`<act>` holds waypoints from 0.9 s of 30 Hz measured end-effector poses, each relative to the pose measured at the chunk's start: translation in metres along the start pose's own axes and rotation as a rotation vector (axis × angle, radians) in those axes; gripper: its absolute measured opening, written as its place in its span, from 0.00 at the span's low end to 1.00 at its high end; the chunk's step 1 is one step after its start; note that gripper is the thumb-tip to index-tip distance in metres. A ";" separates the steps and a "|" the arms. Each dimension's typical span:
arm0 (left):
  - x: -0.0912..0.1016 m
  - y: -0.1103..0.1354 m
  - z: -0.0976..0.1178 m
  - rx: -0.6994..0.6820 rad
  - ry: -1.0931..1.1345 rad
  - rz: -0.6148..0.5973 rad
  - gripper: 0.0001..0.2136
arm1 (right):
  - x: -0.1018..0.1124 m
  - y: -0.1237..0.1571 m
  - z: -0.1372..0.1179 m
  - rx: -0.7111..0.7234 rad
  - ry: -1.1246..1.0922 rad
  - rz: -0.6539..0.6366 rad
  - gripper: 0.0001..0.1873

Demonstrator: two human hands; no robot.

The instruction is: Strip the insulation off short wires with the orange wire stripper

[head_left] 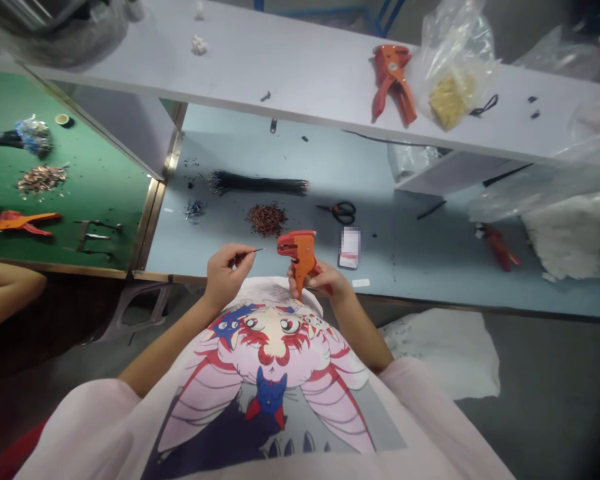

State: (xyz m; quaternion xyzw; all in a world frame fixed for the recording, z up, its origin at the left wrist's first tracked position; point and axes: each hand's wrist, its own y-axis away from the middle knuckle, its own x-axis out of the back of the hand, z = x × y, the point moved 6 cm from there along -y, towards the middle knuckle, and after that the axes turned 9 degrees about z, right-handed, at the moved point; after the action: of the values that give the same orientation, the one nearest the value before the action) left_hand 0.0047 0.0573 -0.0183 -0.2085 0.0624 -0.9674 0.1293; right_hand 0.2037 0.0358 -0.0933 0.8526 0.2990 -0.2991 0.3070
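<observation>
My left hand [230, 272] pinches a short dark wire [259, 250], whose tip points right toward the tool. In my right hand [329, 280] is an orange and red wire stripper [305, 252], held upright with its jaws facing left. A small gap separates the wire tip from the jaws. Just behind the stripper lies a pile of copper-coloured wire bits [267, 219]. Farther back rests a bundle of black wires [260, 183] with bare ends.
Scissors [341, 212] and a phone [349, 248] lie right of the pile. A shelf [300, 60] crosses above the bench, bearing another wire stripper [394, 83] and a plastic bag [453, 87]. At left, a co-worker's arm [10, 290] reaches beside the green bench [95, 247].
</observation>
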 end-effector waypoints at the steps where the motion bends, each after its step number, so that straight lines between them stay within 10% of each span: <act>1: 0.001 0.001 0.007 -0.057 -0.029 -0.009 0.05 | -0.005 0.003 -0.004 0.015 0.001 -0.008 0.25; 9: 0.005 0.007 0.039 -0.313 -0.042 -0.007 0.03 | -0.030 0.020 -0.015 0.066 0.089 0.022 0.24; 27: 0.010 0.006 0.042 -0.386 -0.122 0.017 0.03 | -0.045 0.019 -0.028 0.073 0.246 0.029 0.21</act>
State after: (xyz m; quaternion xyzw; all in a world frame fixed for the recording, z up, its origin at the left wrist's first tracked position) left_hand 0.0145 0.0463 0.0229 -0.2874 0.2406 -0.9218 0.0989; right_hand 0.1972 0.0283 -0.0379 0.8977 0.3108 -0.1985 0.2412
